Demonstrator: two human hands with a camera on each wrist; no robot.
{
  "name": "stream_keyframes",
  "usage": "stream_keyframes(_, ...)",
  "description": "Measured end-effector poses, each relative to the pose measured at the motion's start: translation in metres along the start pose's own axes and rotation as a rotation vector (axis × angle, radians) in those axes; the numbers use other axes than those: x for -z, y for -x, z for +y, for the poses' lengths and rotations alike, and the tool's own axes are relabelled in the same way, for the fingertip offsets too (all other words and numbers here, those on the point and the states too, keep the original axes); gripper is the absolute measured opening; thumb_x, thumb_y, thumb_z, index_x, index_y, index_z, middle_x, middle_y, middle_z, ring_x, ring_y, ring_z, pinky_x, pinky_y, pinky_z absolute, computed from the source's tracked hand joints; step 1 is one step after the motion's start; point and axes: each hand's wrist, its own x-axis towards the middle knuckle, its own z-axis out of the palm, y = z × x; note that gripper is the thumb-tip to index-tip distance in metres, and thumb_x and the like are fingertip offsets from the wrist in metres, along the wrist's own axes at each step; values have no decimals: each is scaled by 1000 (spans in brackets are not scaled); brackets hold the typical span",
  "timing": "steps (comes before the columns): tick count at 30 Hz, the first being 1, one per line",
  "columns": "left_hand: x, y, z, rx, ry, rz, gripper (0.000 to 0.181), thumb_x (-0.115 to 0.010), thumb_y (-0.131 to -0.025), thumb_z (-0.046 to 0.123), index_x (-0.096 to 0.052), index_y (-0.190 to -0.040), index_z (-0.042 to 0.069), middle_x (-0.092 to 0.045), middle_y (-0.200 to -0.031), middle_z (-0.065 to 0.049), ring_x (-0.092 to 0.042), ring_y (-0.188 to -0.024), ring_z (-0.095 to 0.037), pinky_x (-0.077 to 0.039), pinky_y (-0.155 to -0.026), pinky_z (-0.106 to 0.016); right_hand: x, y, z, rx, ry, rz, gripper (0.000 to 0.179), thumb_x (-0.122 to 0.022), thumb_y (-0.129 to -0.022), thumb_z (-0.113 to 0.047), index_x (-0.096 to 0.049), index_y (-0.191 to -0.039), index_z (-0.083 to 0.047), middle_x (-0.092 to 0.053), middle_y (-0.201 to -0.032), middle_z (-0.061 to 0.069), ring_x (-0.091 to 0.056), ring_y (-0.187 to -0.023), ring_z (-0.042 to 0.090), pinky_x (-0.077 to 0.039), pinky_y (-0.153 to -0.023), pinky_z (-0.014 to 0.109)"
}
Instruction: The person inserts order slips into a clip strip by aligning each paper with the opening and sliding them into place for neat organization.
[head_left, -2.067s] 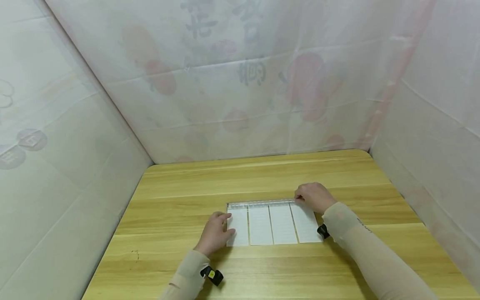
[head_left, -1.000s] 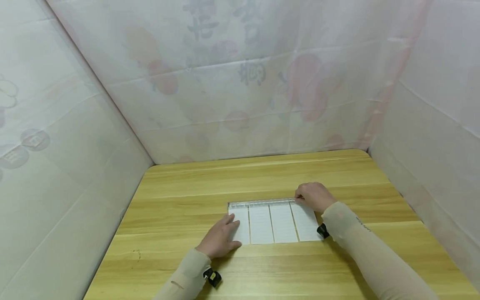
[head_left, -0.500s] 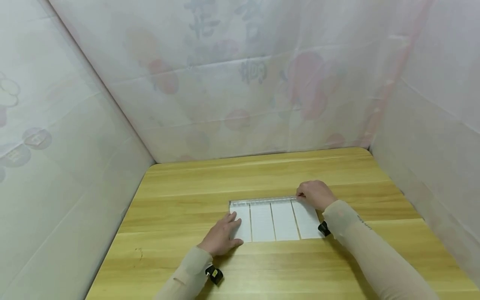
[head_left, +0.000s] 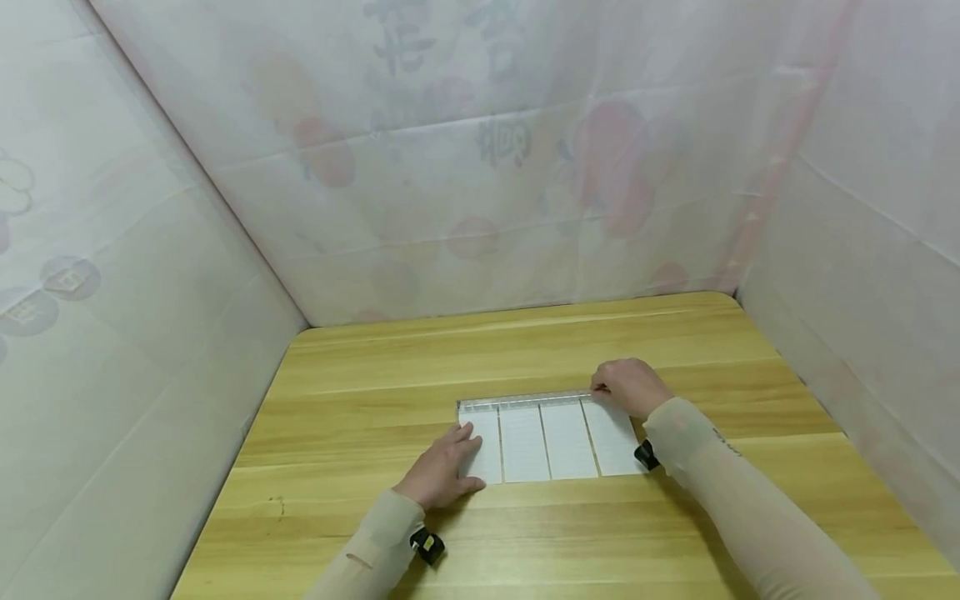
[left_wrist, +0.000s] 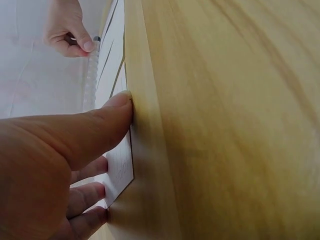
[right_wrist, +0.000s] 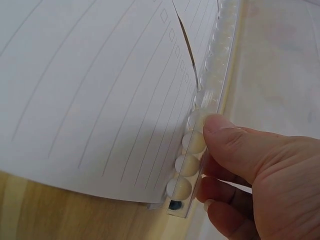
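Note:
Several white lined paper cards (head_left: 525, 446) lie side by side with narrow gaps. Along their far edge runs a clear plastic strip (head_left: 525, 401), with a row of clear round beads showing in the right wrist view. My right hand (head_left: 632, 388) pinches the strip's right end between thumb (right_wrist: 225, 132) and curled fingers, beside a small dark piece at its tip. My left hand (head_left: 442, 468) rests spread on the leftmost card (head_left: 491, 446). Its thumb (left_wrist: 102, 125) touches the near edge, and its other fingertips touch the card's left part.
The wooden table (head_left: 360, 358) extends around the cards on all sides. Pale printed fabric (head_left: 465, 192) hangs behind it and at both sides. Each wrist carries a small black camera (head_left: 427, 546) over a beige sleeve (head_left: 742, 492).
My left hand has spread its fingers and moved slightly right, farther onto the leftmost card. My right hand keeps its pinch on the strip. Cards and strip look almost unmoved.

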Motion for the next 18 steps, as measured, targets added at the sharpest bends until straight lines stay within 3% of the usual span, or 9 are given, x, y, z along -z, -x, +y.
stream_keyframes(9, 2, 3, -4, 22, 38, 9, 70, -74, -84, 37, -48, -141, 5, -32, -153, -12, -24, -142, -33, -30, -109, -48, 0, -3, -3, -7, 3, 1, 4, -75, -84, -14, -77, -83, -16, -68, -82, -5, -64, -74, 13, -53, -70, 35)
stream_keyframes(18, 4, 5, -10, 10, 67, 43, 75, -71, -86, 40, -40, -145, 4, -29, -154, -12, -24, -142, -32, -28, -110, -48, 1, 5, -7, -53, -35, 3, 17, -71, -89, -22, -75, -102, -12, -69, -99, 1, -65, -89, 20, -53, -79, 42)
